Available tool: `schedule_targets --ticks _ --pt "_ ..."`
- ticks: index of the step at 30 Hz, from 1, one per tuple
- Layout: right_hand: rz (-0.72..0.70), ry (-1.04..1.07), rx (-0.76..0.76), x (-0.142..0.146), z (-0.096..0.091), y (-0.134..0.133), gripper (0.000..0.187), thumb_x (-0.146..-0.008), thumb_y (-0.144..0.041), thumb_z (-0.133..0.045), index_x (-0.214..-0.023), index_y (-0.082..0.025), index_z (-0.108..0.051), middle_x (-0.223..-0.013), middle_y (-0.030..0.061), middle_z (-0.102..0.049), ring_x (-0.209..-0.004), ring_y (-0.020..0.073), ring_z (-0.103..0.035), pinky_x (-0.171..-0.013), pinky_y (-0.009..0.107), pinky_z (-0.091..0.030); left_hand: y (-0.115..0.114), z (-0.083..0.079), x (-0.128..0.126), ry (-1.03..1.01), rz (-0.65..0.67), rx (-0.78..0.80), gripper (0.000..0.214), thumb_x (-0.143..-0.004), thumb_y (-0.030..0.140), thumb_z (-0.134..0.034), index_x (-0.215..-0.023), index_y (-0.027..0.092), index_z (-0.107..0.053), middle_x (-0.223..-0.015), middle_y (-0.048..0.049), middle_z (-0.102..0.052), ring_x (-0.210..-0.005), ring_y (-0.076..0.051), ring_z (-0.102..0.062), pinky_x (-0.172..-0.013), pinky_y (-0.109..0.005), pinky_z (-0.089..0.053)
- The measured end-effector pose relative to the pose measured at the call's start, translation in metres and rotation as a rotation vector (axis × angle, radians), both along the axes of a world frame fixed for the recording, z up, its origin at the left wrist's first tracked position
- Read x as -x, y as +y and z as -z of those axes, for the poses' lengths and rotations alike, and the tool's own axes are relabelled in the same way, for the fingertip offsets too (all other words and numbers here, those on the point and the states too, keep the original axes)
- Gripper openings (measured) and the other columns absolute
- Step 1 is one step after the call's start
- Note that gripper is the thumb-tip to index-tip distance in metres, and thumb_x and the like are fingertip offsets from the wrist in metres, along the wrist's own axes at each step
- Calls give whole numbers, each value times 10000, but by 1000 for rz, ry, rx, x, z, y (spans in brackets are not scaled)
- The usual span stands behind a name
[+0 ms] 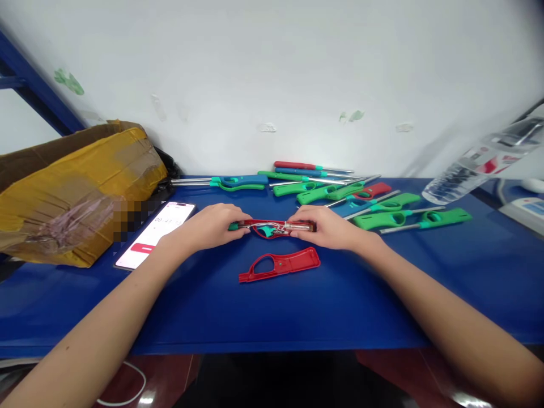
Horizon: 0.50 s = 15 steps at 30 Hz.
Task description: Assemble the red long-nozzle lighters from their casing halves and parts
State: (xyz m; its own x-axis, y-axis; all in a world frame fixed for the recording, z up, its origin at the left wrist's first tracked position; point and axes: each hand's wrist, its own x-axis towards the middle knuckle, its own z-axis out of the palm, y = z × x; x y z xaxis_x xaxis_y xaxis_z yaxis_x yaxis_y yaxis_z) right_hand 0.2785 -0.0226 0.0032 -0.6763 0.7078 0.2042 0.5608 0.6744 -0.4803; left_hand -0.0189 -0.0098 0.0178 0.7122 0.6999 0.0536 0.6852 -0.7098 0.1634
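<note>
An open red lighter casing [269,221] is being held above or against the table [272,317]; whether its weight is being borne by the table cannot be told. Its left end is being pinched between the thumb and fingers of the left hand [219,225], and its right end is being gripped likewise by the right hand [325,225]. Between them, a teal piece [267,230], some thin white wiring and a clear insert [297,226] are being exposed inside the casing. Nearer the person, a loose red shell half [295,262] is being left on the table, touched by neither hand, its narrow end being turned leftward.

The work is being judged as partway: inner parts are being carried in the held half, while the other half is being kept off. No metal tube is being shown on the held casing, though its left end is being partly covered by fingers. The closed form of the green lighter [369,220] and the blue lighter [242,180] behind is not being matched here. A phone [147,232] is being kept beside the left forearm, between it and a taped box [106,181].
</note>
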Motion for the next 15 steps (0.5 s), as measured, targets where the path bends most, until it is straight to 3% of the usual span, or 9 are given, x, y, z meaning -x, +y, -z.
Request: schedule_targets --ticks 6,15 --pt "-27 -45 -26 0 1 1 255 -931 -302 -581 -1138 -219 -705 -961 82 -673 -873 211 -600 -765 323 -470 3 2 3 -32 25 10 318 -972 367 -451 -1163 268 -684 -1014 -35 -717 -910 -203 -642 -806 -313 -472" --pt "-1 -23 -67 -1 3 1 361 -926 -287 -570 -1273 -198 -613 -1071 113 -667 -960 249 -608 -850 395 -501 -1 7 -4 -74 6 -49 369 -957 381 -479 -1228 198 -650 -1220 -101 -619 -1075 -244 -594 -937 -386 -490"
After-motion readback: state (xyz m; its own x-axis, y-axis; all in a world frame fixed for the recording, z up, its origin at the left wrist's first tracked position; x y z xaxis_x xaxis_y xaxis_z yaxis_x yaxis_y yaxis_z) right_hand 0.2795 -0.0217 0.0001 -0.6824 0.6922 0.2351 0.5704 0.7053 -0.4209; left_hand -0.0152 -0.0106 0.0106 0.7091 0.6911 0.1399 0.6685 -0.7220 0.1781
